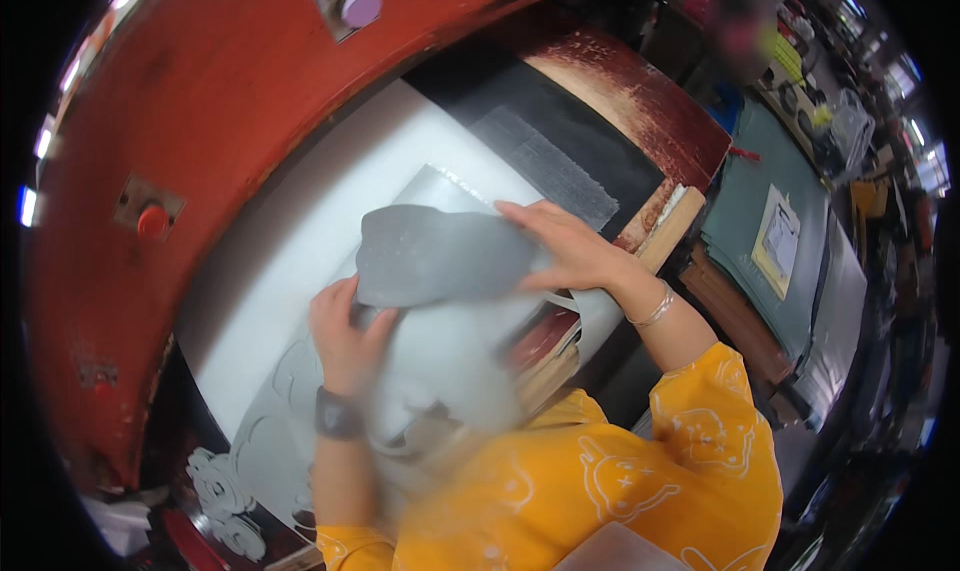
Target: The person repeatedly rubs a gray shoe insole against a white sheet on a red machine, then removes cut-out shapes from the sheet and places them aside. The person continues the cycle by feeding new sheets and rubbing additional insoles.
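A flat dark grey sheet piece (440,256) with a wavy, rounded outline is held between my two hands. My left hand (345,333) pinches its lower left edge with thumb and fingers. At its right end, my right hand (570,246) grips it, with the fingers along the top and the thumb below. Under it lies a paler grey sheet (430,186), which spreads over a white board (320,171). Part of the pale sheet near my body is blurred. Left of my left forearm, the grey material (275,411) has curved cut outlines.
A red machine body (240,81) arches over the far left side, with a purple knob (361,8) and a red button (152,220). Cut scraps (220,486) hang at lower left. Stacked green sheets (770,211) stand on the right; a blurred person (740,26) is beyond.
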Available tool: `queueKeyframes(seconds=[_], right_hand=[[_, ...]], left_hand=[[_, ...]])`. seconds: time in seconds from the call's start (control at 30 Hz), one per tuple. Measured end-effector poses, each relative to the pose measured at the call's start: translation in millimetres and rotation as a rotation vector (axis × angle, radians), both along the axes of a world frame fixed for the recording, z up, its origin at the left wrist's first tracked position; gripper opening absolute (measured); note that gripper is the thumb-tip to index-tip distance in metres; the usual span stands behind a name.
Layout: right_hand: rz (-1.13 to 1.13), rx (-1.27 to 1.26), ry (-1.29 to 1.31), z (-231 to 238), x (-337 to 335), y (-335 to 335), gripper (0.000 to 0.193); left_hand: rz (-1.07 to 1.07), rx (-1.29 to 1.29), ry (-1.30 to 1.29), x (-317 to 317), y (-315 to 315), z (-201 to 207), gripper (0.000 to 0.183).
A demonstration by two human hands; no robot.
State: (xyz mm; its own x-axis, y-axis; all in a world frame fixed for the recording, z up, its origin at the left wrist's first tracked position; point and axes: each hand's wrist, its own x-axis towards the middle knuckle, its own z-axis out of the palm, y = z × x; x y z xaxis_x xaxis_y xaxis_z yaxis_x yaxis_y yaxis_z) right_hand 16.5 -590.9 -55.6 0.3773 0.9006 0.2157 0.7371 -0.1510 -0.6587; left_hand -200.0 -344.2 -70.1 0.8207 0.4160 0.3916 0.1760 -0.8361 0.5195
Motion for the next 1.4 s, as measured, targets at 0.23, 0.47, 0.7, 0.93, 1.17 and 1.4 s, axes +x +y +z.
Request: queueKeyframes(seconds=[0.23, 0.47, 0.7, 0.93, 1.17, 1.4], right_hand=[[-0.040, 0.038, -0.007, -13, 6, -2, 0.087], [-0.059, 0.152, 0.096, -11, 7, -5, 0.081], [-0.158, 0.418, 0.688, -15, 15, -2, 0.058], [-0.030, 0.382, 1.072, -20, 36, -20, 0.044], [0.077, 0.330, 0.755, -15, 44, -41, 0.030], [0.185, 0.357, 0.493, -22, 36, -36, 0.022]], left_hand=[[0.064, 0.116, 0.036, 4, -3, -1, 0.046], [0.072, 0.120, 0.094, 5, -8, 2, 0.046], [0.148, 0.010, 0.038, 5, -11, 0, 0.045], [0.130, 0.057, 0.118, 5, -12, 4, 0.047], [0.117, 0.133, 0.155, 2, -7, 3, 0.041], [0.200, 0.083, 0.207, -5, -6, 2, 0.076]])
